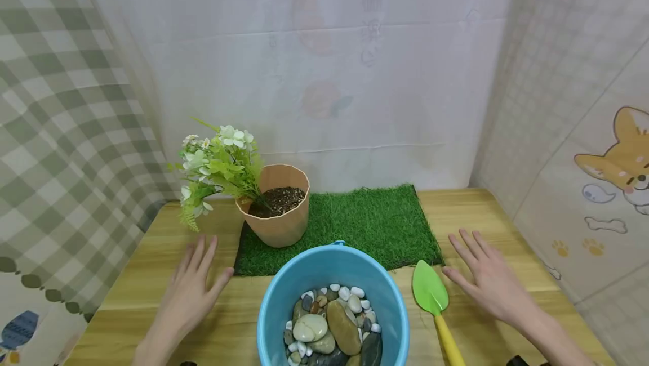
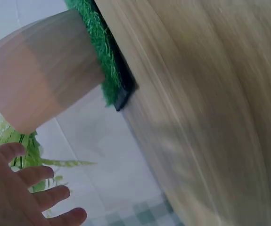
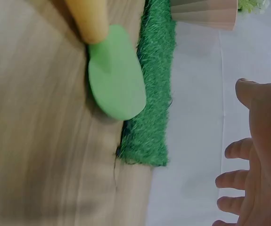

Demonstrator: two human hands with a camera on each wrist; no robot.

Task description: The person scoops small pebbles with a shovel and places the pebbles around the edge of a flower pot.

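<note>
With fingers spread, my left hand is over the wooden table left of a blue bucket, holding nothing. My right hand, also spread and bare, is nearest a trowel with a green blade and yellow handle. Pebbles and larger stones lie inside the bucket. Behind the left hand, a peach flowerpot stands on a green turf mat. Dark soil fills part of it, and a plant with white flowers leans out leftward. The left wrist view shows the pot close by.
The wooden table ends against a pale cloth backdrop. Checked cloth hangs at the left, and a printed sheet with a cartoon dog hangs at the right. The bucket takes up the table's front middle.
</note>
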